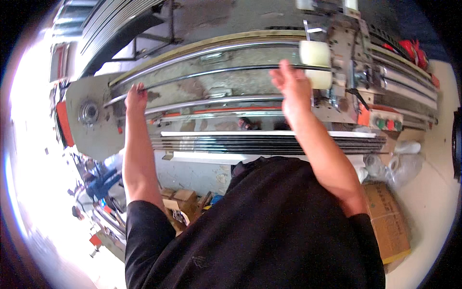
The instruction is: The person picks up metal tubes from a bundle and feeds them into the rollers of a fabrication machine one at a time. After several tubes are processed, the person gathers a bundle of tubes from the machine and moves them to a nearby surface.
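A long thin dark rod (216, 73) stretches across the machine bed, nearly level. Around its left end my left hand (136, 99) is closed, the fingers pinching it. My right hand (294, 89) is raised beside the rod near its right end, fingers apart and apparently not gripping it. Just right of that hand sit two pale cylindrical rollers, the upper roller (314, 53) and the lower roller (319, 78), and the rod reaches in between them. Its far right end is hidden in the metal machine head (344, 48).
Several dark rods (269, 144) lie side by side on a ledge between me and the machine. A control box (380, 119) with coloured buttons is at the right. Below it are clear plastic bags (397, 166) and a cardboard box (387, 221). A grey end housing (91, 125) stands left.
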Available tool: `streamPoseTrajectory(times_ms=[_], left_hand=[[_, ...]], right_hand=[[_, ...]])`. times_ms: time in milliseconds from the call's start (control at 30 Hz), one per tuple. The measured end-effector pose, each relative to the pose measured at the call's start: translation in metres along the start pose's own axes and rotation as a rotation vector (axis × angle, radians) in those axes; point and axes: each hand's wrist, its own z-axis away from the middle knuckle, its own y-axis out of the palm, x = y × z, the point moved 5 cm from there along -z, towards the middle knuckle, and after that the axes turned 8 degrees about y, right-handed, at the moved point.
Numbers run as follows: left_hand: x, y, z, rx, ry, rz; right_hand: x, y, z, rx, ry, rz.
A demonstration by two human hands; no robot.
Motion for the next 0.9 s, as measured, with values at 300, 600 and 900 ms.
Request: streamPoseTrajectory(times_ms=[300, 600, 900], left_hand=[[0.069, 0.061, 0.291, 0.643, -0.226, 0.337], [0.22, 0.004, 0.499, 0.435, -0.737, -0.019], [0.28, 0.003, 0.494, 0.366, -0.679, -0.169]], right_hand=[[0.116, -0.21, 0.052, -0.122, -0.329, -0.026], [0.065, -0.551, 0.074, -0.42, -0.125, 0.048], [0.017, -0.617, 0.021, -0.443, 0.036, 0.021]])
